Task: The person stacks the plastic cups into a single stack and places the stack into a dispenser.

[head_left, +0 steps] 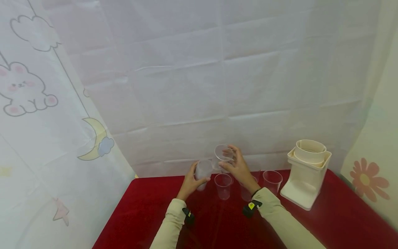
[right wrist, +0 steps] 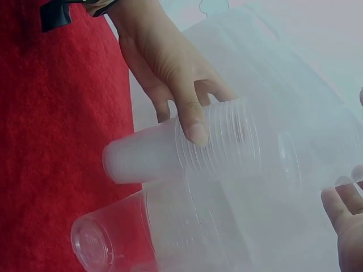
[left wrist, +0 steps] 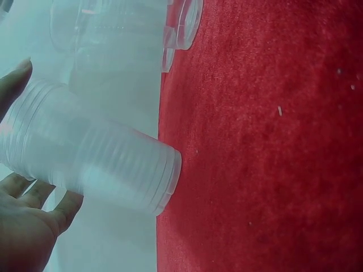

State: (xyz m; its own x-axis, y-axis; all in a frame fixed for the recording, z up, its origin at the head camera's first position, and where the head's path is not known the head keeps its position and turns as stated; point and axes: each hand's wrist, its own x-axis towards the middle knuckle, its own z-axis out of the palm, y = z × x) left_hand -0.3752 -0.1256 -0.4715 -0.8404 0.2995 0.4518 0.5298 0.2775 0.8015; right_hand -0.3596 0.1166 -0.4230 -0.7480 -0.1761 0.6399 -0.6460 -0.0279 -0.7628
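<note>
My left hand (head_left: 190,181) grips a stack of nested clear plastic cups (head_left: 203,171), tilted, its base close over the red cloth. In the left wrist view the many rims of this cup stack (left wrist: 85,144) lie between thumb and fingers. To the right and slightly higher, my right hand (head_left: 238,166) holds a clear plastic cup (head_left: 224,157) by its side, its mouth facing up toward the head camera. In the right wrist view the right hand (right wrist: 353,226) shows only at the edge. Below the hands a clear cup (head_left: 224,191) stands upright on the table.
More clear cups stand on the red table (head_left: 149,207), one behind the right wrist (head_left: 245,194) and another farther right (head_left: 273,180). A cream plastic stand with a round collar (head_left: 308,173) sits at the right. A white sheet (head_left: 174,86) hangs behind.
</note>
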